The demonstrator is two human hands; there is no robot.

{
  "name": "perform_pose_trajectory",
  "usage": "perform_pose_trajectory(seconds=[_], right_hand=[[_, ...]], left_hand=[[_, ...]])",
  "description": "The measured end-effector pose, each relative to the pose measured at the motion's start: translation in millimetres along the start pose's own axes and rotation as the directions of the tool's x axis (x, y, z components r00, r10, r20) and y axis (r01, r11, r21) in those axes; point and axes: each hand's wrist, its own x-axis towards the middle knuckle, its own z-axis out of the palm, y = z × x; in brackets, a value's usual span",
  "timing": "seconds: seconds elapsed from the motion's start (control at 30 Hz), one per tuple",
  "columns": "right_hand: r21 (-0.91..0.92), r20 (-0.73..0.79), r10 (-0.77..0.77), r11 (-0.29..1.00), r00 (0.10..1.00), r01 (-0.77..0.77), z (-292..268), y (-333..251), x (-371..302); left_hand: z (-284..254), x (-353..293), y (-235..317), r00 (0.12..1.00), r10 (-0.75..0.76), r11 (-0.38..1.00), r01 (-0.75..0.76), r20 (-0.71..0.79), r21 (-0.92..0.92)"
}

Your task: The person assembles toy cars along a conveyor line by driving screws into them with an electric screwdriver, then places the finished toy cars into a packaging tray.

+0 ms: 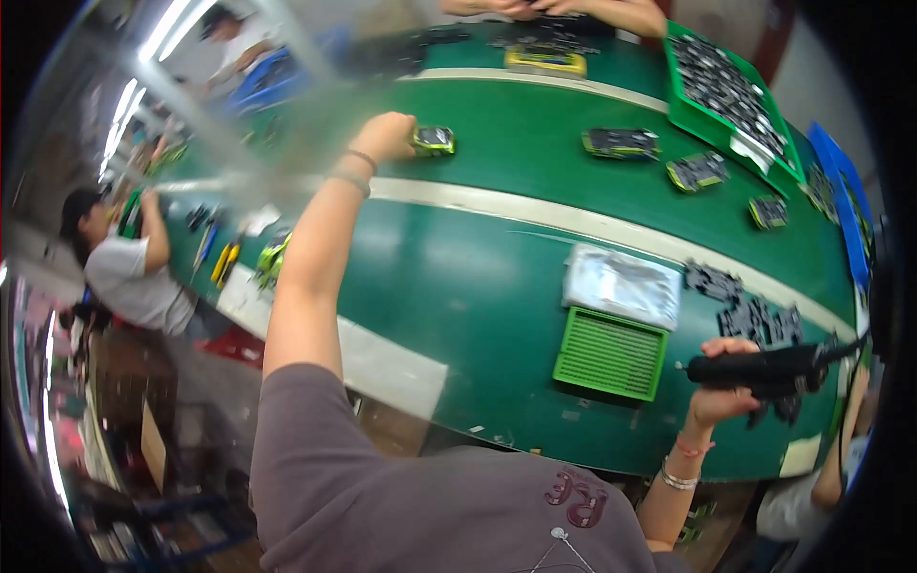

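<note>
My left arm reaches out to the far left. My left hand [387, 137] is closed on a small lime-green and black toy car [436, 141] at the green belt [516, 124]. At the right, my right hand [718, 392] wraps round a black electric screwdriver [759, 371], held level above the bench with a cable running off to the right. Close beside it are black plastic parts [761, 323] and a green slotted tray [611, 353]. A silvery plastic bag [623, 286] lies just behind the tray.
More toy car pieces [621, 144] sit on the belt at right. Beyond them stands a green crate [683, 95] heaped with dark parts, beside a blue bin [841, 181]. Yellow-handled tools [225, 264] lie at left. Co-workers sit across and at the left [143, 267].
</note>
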Motion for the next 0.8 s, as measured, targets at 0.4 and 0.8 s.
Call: perform_pose_trajectory(seconds=[0.4,0.8], right_hand=[[-0.071,0.049,0.111,0.992,0.993,-0.107,-11.3,6.0,6.9],[0.010,-0.123,-0.178,0.984,0.976,0.180,-67.8,64.1,53.0]], left_hand=[[-12.1,-276.0,-104.9,0.869,-0.405,0.894,0.311,-0.285,-0.323],[124.9,-740.6,53.4,-0.017,-0.999,-0.026,0.958,0.031,-0.285]])
